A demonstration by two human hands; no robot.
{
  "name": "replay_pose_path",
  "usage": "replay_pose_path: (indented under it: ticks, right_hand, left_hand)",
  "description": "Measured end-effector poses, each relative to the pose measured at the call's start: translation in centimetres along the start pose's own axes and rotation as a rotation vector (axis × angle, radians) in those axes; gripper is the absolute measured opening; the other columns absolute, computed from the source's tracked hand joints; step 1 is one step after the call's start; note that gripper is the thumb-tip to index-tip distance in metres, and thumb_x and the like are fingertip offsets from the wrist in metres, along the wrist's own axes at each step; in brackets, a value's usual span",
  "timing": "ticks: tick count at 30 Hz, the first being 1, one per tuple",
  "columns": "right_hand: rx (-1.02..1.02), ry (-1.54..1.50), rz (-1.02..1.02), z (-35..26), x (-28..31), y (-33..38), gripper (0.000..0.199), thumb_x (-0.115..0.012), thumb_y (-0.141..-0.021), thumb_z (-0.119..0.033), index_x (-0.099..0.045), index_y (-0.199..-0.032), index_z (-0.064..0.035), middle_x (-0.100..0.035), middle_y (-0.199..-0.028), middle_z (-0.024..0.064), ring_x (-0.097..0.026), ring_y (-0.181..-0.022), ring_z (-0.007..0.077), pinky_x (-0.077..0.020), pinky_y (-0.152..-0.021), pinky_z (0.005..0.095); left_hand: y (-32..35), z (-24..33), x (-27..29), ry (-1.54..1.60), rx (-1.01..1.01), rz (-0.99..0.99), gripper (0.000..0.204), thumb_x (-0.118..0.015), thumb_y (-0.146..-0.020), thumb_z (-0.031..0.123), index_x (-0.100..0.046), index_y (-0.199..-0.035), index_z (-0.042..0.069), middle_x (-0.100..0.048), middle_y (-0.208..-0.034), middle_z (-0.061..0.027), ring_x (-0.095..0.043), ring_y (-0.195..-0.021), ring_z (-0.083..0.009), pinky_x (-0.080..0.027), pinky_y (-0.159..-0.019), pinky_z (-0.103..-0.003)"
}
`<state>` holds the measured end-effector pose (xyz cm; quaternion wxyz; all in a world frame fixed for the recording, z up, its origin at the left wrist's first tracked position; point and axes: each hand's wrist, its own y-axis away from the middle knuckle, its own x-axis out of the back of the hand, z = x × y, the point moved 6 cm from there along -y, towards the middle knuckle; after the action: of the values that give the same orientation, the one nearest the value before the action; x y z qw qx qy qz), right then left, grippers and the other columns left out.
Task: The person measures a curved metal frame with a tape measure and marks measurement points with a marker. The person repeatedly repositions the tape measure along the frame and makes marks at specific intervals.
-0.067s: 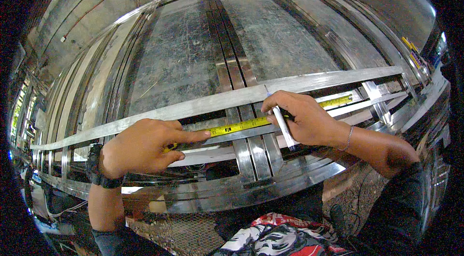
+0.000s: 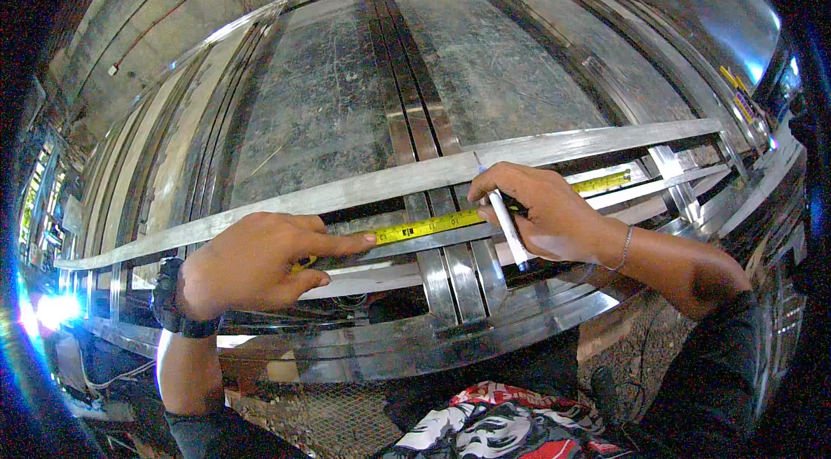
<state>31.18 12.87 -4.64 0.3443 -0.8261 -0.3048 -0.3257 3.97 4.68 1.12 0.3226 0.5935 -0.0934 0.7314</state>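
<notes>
A yellow tape measure blade (image 2: 415,231) stretches along a narrow metal bar, under my right hand and on toward the right. My left hand (image 2: 268,264) is closed at the blade's left end, its index finger stretched along the tape. Yellow and black show between that finger and the thumb; the palm hides the rest of the tape measure. A white marker (image 2: 509,229) sits in the closed fingers of my right hand (image 2: 550,212). Its tip points up at the lower edge of a long pale metal bar (image 2: 363,186), where a small dark mark or the tip itself shows.
Beneath everything lies a large metal frame of shiny square tubes (image 2: 459,281) with grey sheet (image 2: 312,104) between them. Yellow-handled tools (image 2: 734,78) lie at the far right. A glaring bluish-white light (image 2: 59,310) burns at the left. Wire mesh (image 2: 333,416) shows below the frame.
A bright bluish light has flared up at the left, with reflections on the metal at the right. Both hands, the tape and the marker stay where they were.
</notes>
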Motion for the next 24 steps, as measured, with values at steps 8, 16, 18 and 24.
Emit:
replay_pose_path:
  ticks: [8, 16, 18, 24]
  right_hand:
    - [0.009, 0.025, 0.012, 0.2, 0.1, -0.1, 0.031, -0.071, -0.094, -0.004, -0.062, -0.123, -0.0098, -0.072, -0.112, 0.0194, -0.07, -0.11, 0.0447, -0.0557, -0.091, 0.0513]
    - [-0.001, 0.036, -0.026, -0.1, 0.0, -0.2, 0.037, -0.067, -0.089, 0.003, -0.062, -0.122, -0.0113, -0.072, -0.113, 0.0179, -0.069, -0.111, 0.0437, -0.0559, -0.093, 0.0516]
    - [0.007, 0.042, -0.03, 0.1, 0.1, -0.1, 0.038, -0.068, -0.088, 0.003, -0.062, -0.122, -0.0116, -0.072, -0.113, 0.0176, -0.069, -0.111, 0.0438, -0.0559, -0.093, 0.0517]
    - [0.024, 0.056, 0.029, 0.2, 0.4, 0.0, 0.036, -0.073, -0.088, -0.002, -0.064, -0.122, -0.0104, -0.073, -0.112, 0.0168, -0.07, -0.108, 0.0421, -0.0565, -0.091, 0.0491]
  left_hand:
    - [0.1, 0.0, 1.0, -0.039, 0.009, 0.02, 0.062, -0.076, -0.09, 0.016, -0.067, -0.151, 0.027, -0.067, -0.095, -0.0172, -0.068, -0.09, -0.0418, -0.054, -0.083, -0.051]
    - [-0.2, -0.7, 0.0, -0.015, 0.016, -0.048, 0.066, -0.075, -0.092, 0.02, -0.062, -0.157, 0.03, -0.065, -0.094, -0.0176, -0.067, -0.09, -0.042, -0.053, -0.082, -0.049]
    - [-0.3, -0.7, 0.0, -0.015, 0.014, -0.048, 0.066, -0.075, -0.092, 0.02, -0.062, -0.156, 0.03, -0.064, -0.093, -0.0177, -0.067, -0.089, -0.0419, -0.053, -0.081, -0.049]
    - [-0.5, -0.3, 0.1, -0.038, 0.006, -0.023, 0.065, -0.076, -0.092, 0.02, -0.063, -0.155, 0.029, -0.064, -0.092, -0.0174, -0.067, -0.088, -0.0416, -0.053, -0.08, -0.05]
